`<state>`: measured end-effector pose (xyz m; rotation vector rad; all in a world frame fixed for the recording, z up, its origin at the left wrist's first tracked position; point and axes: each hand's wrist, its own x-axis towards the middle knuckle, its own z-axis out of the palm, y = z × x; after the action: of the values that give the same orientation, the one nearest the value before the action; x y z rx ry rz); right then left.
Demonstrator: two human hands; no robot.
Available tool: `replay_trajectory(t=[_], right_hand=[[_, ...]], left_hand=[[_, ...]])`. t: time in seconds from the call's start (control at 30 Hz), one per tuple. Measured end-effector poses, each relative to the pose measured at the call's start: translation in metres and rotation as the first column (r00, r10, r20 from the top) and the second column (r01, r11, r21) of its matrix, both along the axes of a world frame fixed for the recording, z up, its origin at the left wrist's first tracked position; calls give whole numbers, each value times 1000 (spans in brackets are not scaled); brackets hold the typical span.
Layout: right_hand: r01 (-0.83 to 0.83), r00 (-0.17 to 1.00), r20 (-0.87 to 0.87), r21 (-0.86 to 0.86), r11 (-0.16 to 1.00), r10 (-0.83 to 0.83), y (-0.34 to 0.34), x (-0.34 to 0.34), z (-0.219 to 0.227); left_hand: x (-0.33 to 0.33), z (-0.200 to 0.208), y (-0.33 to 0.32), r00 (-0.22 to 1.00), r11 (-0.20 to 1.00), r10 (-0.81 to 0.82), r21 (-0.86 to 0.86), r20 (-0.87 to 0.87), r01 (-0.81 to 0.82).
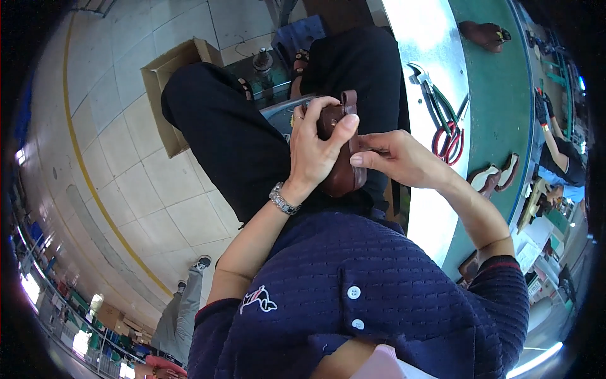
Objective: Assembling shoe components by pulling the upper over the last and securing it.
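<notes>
Over my lap is a brown leather shoe (346, 180), with a raised tab at its far end and its rounded end toward me. My left hand (312, 148) is closed around its left side, the thumb pressed on the upper part and the fingers curled over the far end. My right hand (401, 158) pinches at the right edge of the shoe with thumb and fingertips. Anything small between those fingertips cannot be made out. A metal watch (284, 198) is on my left wrist.
On the metal bench strip (432, 218) at my right lie pliers (429, 91) and red-handled scissors (449, 142). Several shoes (486, 180) rest on the green surface. An open cardboard box (161, 120) and a metal post (262, 60) stand beyond my legs. Other people are farther off.
</notes>
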<state>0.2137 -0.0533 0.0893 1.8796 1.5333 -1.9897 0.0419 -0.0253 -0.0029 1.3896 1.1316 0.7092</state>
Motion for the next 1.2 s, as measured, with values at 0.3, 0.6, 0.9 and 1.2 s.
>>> replay_trajectory(t=[0.3, 0.6, 0.9, 1.2], right_hand=[[-88, 978, 202, 140, 986, 58, -8, -25, 16], [-161, 953, 297, 308, 938, 66, -2, -39, 12], [367, 929, -143, 466, 805, -341, 10, -29, -24], [116, 992, -59, 790, 602, -114, 50, -41, -43]], left_hand=[[1, -13, -21, 1000, 989, 18, 144, 19, -20], [-5, -15, -10, 996, 967, 88, 237, 23, -91], [-26, -18, 12, 971, 997, 64, 33, 229, -73], [-34, -28, 10, 917, 996, 20, -89, 399, 17]])
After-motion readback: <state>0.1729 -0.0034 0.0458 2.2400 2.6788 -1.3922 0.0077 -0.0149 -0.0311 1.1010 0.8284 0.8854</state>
